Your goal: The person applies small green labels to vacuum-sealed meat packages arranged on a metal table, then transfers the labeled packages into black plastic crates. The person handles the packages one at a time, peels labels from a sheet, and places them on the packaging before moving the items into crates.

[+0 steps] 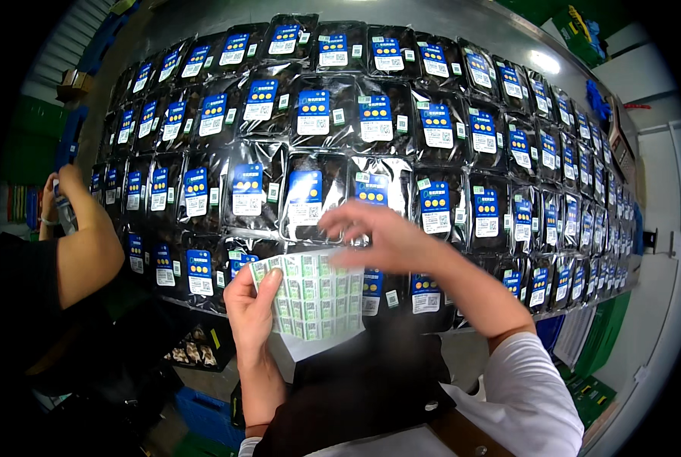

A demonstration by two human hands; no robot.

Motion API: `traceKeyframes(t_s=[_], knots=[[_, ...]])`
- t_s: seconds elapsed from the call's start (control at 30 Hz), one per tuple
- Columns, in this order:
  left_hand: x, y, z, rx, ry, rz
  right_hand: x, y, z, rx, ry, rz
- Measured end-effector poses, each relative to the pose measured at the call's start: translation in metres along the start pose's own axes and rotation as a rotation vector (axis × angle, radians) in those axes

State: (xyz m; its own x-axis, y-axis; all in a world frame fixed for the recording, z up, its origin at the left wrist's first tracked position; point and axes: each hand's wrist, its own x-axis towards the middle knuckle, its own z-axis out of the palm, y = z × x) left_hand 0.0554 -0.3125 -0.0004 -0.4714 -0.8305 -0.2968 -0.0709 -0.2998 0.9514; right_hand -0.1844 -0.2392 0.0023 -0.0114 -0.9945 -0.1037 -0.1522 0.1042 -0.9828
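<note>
My left hand [250, 308] holds a white sheet of small green stickers [314, 297] by its left edge, just above the near edge of the table. My right hand [374, 240] hovers over the top of the sheet with fingers spread and blurred; whether a sticker is on a fingertip I cannot tell. Behind both hands lie rows of black sealed food trays [310, 137], each with a blue label and a small green sticker. The tray right behind my right hand [371, 186] has a crinkled film top.
The trays cover a long metal table [500, 38] that runs off to the right. Another person's bare arm [85, 244] reaches toward the trays at the left. Blue crates [203, 415] stand under the table; green crates [596, 396] lie at the lower right.
</note>
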Motion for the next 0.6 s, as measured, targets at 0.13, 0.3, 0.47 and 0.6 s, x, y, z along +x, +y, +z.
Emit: traceKeyframes(t_s=[0.13,0.3,0.47,0.6], knots=[[0.007,0.017,-0.009,0.03,-0.013,0.064,-0.01,-0.016,0.039,0.286,0.125,0.063],[0.003,0.018,-0.019,-0.013,0.126,0.157,-0.007,-0.018,0.062,0.297,0.267,0.1],[-0.003,0.014,-0.032,-0.054,0.166,0.22,-0.005,-0.027,0.066,0.029,0.274,0.094],[-0.004,0.016,-0.038,-0.045,0.144,0.188,-0.004,-0.018,0.066,-0.054,0.157,0.103]])
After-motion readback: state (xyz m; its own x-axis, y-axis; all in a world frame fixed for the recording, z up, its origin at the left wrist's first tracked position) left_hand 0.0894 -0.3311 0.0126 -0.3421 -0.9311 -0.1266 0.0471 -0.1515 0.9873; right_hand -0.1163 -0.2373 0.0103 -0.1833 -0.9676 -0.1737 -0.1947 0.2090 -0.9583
